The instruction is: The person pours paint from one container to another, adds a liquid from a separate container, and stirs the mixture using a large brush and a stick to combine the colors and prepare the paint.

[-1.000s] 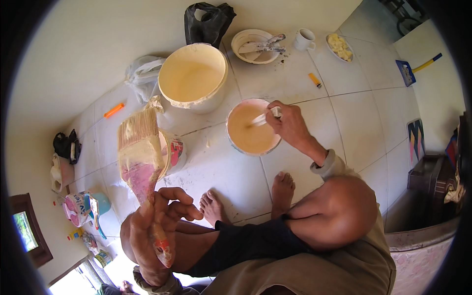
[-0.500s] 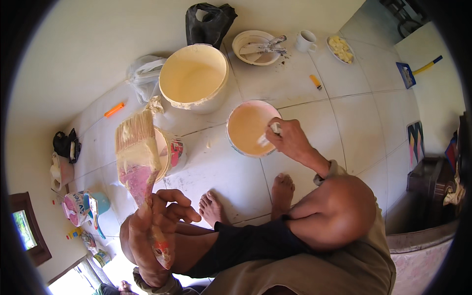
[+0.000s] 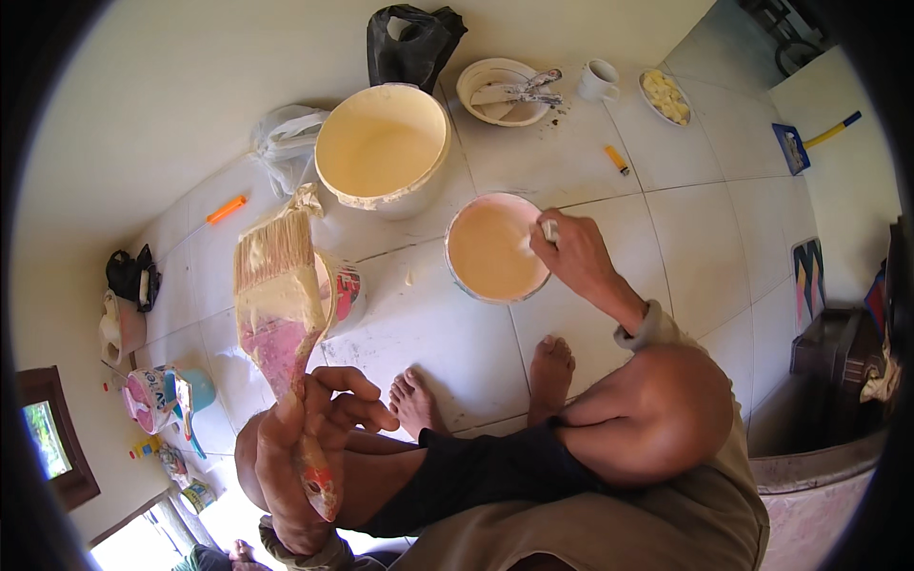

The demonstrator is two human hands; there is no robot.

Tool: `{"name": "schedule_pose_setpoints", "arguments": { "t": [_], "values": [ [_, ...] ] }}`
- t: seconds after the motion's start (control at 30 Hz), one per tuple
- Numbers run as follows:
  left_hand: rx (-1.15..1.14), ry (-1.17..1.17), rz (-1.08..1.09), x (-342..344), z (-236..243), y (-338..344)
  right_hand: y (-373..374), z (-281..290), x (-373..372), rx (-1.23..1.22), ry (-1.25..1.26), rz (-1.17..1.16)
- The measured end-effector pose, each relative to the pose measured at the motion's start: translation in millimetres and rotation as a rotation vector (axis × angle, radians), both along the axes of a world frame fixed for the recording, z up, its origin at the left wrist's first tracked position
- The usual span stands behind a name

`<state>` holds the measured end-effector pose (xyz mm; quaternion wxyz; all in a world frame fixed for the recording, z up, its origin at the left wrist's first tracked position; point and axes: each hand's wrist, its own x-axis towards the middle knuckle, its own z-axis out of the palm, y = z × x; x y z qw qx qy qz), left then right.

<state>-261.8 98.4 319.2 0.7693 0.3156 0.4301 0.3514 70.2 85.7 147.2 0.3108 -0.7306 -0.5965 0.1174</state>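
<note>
My left hand [image 3: 300, 443] is closed around the handle of a wide paintbrush [image 3: 276, 309], held upright with its bristles at the top. Cream paint coats the bristles and the pinkish ferrule area. In front of my feet stands a small round bucket [image 3: 494, 202] containing peach-cream paint [image 3: 487, 255]. My right hand [image 3: 581, 262] is over its right side, fingers wrapped around a whitish stick-like tool [image 3: 549, 229]. The tool's lower end dips toward the paint, smeared by motion. Behind the brush, a printed paint pail [image 3: 348, 290] is partly hidden.
Beyond are a large cream-coated bucket [image 3: 440, 171], a bowl [image 3: 468, 86] with scrapers, a white mug [image 3: 596, 81] and a plate of pale yellow pieces [image 3: 665, 97]. A yellow lighter [image 3: 617, 160] and an orange object [image 3: 227, 209] lie on the tiles. More containers [image 3: 143, 400] stand left.
My right hand and the tool have moved slightly up and right over the small bucket. My left hand still holds the paintbrush; the whole view has shifted a little.
</note>
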Motion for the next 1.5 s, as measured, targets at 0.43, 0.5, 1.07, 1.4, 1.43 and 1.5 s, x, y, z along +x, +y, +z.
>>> {"name": "schedule_pose_setpoints", "arguments": {
  "t": [0.43, 0.5, 1.07, 1.4, 1.43, 1.5],
  "values": [
    [0.063, 0.076, -0.032, -11, 2, 1, 4, 14, -30, -0.227, 0.52, 0.015],
    [0.064, 0.029, -0.037, -10, -5, 2, 12, 4, -15, -0.096, 0.309, 0.014],
    [0.037, 0.066, 0.008, -1, -1, 5, 6, 2, -18, -0.098, 0.278, 0.087],
    [0.028, 0.055, -0.034, 1, -3, 7, 10, 4, -15, -0.153, 0.308, 0.083],
    [0.031, 0.063, -0.027, 0, 0, 6, 13, 2, -8, -0.075, 0.169, 0.046],
    [0.002, 0.002, -0.025, -1, 4, 3, 8, 6, -8, -0.067, 0.03, 0.013]
  ]
}}
